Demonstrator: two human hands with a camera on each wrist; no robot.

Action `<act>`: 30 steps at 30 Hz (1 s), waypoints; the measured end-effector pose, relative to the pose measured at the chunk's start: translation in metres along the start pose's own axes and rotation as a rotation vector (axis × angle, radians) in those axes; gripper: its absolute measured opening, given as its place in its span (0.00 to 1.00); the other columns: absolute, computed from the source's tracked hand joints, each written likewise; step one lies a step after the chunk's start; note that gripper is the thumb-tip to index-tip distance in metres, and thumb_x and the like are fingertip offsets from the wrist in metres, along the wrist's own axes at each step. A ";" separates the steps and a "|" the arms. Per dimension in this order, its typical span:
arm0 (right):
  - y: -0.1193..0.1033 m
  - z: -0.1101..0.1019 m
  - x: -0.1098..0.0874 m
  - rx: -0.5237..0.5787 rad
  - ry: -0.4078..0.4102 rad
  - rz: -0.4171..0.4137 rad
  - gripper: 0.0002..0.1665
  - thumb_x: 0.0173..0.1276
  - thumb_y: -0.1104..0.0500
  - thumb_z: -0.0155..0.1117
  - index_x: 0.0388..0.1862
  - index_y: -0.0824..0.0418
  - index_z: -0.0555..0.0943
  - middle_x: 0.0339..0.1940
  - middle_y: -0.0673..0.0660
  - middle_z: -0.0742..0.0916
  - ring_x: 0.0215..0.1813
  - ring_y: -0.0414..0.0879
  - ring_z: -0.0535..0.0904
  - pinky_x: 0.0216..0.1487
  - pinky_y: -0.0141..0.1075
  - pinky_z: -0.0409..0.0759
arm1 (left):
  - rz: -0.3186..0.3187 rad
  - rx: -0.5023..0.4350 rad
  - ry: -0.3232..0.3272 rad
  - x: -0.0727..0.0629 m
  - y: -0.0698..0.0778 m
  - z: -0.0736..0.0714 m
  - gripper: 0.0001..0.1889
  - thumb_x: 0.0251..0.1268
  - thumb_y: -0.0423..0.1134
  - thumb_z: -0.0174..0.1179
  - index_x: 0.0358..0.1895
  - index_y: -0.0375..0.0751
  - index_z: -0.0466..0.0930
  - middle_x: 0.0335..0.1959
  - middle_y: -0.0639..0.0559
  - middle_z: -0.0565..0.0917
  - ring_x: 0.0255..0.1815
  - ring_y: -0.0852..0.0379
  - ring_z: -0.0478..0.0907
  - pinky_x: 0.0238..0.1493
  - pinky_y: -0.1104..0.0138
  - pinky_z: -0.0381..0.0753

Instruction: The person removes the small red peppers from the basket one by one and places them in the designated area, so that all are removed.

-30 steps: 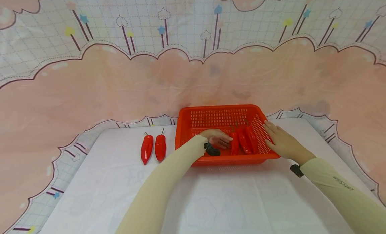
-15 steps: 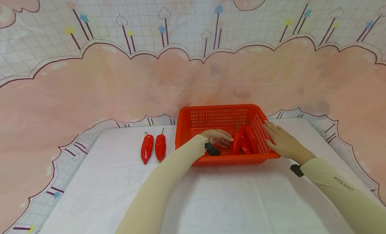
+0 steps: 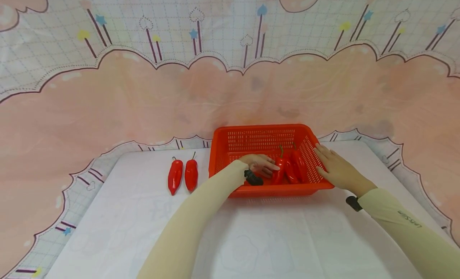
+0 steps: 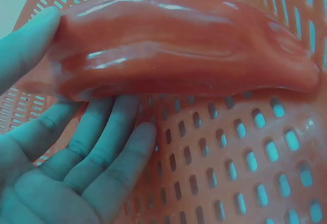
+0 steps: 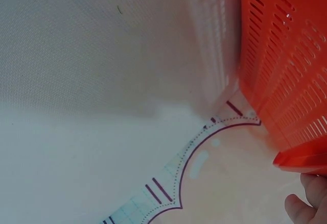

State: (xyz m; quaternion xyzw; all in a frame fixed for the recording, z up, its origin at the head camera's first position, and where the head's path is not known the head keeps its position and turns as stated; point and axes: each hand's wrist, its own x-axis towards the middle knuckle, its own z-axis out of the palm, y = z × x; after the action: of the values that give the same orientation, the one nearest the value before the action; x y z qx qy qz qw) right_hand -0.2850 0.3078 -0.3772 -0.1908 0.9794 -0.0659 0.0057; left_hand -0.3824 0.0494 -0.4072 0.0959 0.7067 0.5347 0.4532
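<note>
In the head view, my left hand reaches into a red plastic basket and pinches a red pepper near its left side. The left wrist view shows the thumb against the top of that glossy pepper, with the other fingers beneath it. Two more red peppers, one and another, lie just to its right in the basket. My right hand rests on the basket's right rim, fingers straight; only some fingertips show in the right wrist view.
Two red peppers, one and one, lie side by side on the white tabletop left of the basket. A printed pink cloth hangs behind the table.
The pepper at my left hand first shifts right over its neighbour, then back left, now tilted with its stem leaning right. My right hand stays on the rim.
</note>
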 end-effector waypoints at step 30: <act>0.004 0.006 0.002 -0.005 0.013 0.013 0.40 0.69 0.53 0.51 0.71 0.75 0.52 0.74 0.72 0.55 0.74 0.66 0.49 0.73 0.60 0.48 | -0.041 0.317 -0.104 -0.001 -0.001 -0.002 0.19 0.61 0.34 0.61 0.56 0.38 0.78 0.58 0.49 0.79 0.53 0.58 0.77 0.60 0.64 0.77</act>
State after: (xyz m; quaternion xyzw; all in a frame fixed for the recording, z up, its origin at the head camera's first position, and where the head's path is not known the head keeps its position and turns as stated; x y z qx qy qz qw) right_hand -0.2878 0.3102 -0.3834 -0.1840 0.9808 -0.0648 -0.0005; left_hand -0.3831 0.0465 -0.4073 0.1794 0.7595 0.4017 0.4792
